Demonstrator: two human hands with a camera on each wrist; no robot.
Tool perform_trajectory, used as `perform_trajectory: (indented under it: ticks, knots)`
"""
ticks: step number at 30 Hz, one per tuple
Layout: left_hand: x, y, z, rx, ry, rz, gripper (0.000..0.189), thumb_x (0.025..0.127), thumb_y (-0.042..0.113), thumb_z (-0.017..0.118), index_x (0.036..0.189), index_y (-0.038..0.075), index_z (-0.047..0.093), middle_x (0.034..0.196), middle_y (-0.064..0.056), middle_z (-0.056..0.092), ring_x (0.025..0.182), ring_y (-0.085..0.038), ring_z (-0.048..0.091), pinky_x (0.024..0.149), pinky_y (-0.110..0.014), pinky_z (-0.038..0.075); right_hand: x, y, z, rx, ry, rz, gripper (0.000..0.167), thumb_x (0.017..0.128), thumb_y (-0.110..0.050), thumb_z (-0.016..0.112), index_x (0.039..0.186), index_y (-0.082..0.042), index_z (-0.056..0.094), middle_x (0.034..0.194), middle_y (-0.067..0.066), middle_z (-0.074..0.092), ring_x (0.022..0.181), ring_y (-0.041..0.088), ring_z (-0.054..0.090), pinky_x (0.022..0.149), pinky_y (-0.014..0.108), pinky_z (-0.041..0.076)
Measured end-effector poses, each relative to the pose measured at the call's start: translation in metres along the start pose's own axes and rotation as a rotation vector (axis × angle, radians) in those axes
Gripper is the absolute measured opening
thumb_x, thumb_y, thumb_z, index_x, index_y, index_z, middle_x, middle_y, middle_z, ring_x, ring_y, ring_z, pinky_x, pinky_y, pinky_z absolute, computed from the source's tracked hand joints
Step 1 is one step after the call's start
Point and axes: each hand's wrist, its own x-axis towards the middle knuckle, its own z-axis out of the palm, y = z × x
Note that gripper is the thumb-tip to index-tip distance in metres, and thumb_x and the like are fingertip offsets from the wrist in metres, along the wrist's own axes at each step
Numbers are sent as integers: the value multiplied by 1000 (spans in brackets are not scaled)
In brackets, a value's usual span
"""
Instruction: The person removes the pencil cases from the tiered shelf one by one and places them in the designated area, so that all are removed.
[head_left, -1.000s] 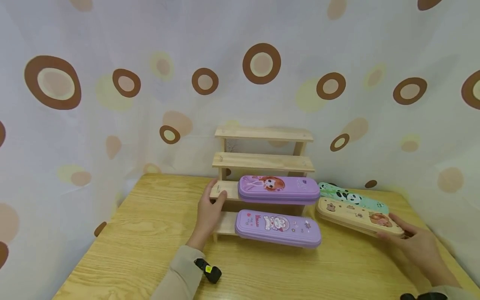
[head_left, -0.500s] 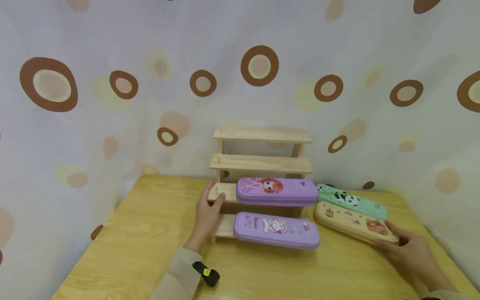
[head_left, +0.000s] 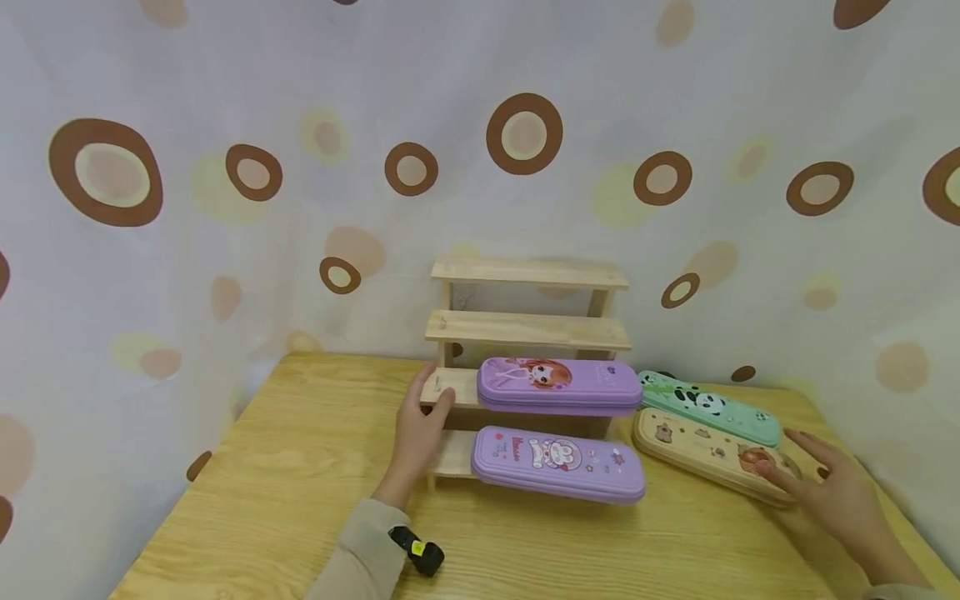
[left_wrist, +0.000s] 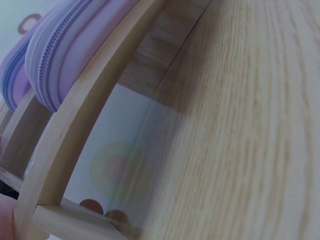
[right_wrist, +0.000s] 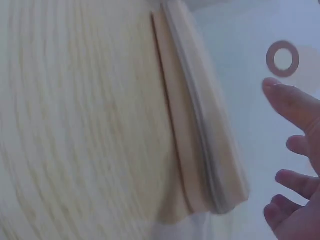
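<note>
My left hand (head_left: 414,433) grips the left end of a stepped wooden display stand (head_left: 457,454), its thumb over a lower tier. On that tier lies a purple pencil case (head_left: 558,386) with a girl's picture; a lilac pencil case (head_left: 525,458) with a rabbit rests on the bottom tier. At the right, my right hand (head_left: 843,500) is spread beside the near end of a yellow pencil case (head_left: 693,450) with bear pictures. In the right wrist view, a gap shows between the fingers (right_wrist: 292,107) and the yellow case (right_wrist: 200,115), which lies flat on the table.
Behind the yellow case, close against it, lies a green pencil case (head_left: 738,418) with pandas. The stand's upper two tiers (head_left: 528,273) rise near the patterned curtain (head_left: 480,208). Wood-grain table (head_left: 315,467) extends to both sides.
The right hand has let go of the yellow pencil case and drawn slightly away to the right. The case's near end has come down. The left hand keeps its place on the stand.
</note>
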Motion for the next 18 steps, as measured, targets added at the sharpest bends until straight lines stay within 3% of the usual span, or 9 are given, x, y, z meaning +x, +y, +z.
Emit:
perform_trajectory:
  ticks: [2,4,5,6,9,13,18]
  knots:
    - [1,0,0,-4,0,-3,56,99,33,60,150,20,41,154,-1,38,144,-26,27,117,-51,21,1,-9,1,64,68,-30,73,93,-32,70,150,-1,37,155,28,28,143,42,20,108,23,34]
    - [2,1,0,-3,1,-1,56,99,33,60,151,20,41,154,-1,38,144,-27,27,117,-52,21,2,-19,2,113,119,-58,69,93,-30,71,150,-6,40,155,15,33,144,22,24,92,2,29]
    - [2,1,0,-1,3,2,56,99,33,60,150,20,41,154,-1,38,144,-27,27,117,-52,21,4,-25,4,143,131,-80,67,93,-27,71,150,-7,40,154,11,35,141,14,27,92,4,32]
    - [2,1,-1,3,6,1,56,99,34,60,150,21,41,154,-1,38,144,-27,27,116,-51,22,6,-30,6,168,138,-99,67,93,-25,71,150,-10,40,152,5,37,137,7,29,84,-1,31]
    - [2,1,-2,6,7,3,56,99,33,60,151,21,41,155,-1,38,144,-27,27,117,-51,22,13,-48,10,228,129,-163,66,93,-19,71,151,-15,39,143,-7,42,124,-5,36,84,3,37]
    - [1,0,-2,2,4,-12,56,99,33,61,150,23,41,155,1,38,144,-25,27,117,-50,21,19,-68,15,275,98,-222,66,93,-13,70,151,-16,40,139,-13,44,117,-9,41,80,8,46]
    - [0,0,0,2,4,-4,57,98,33,61,151,22,41,155,-1,38,144,-26,27,117,-50,21,29,-85,24,301,84,-309,66,91,-5,70,150,-13,41,140,-11,46,120,-6,44,84,8,45]
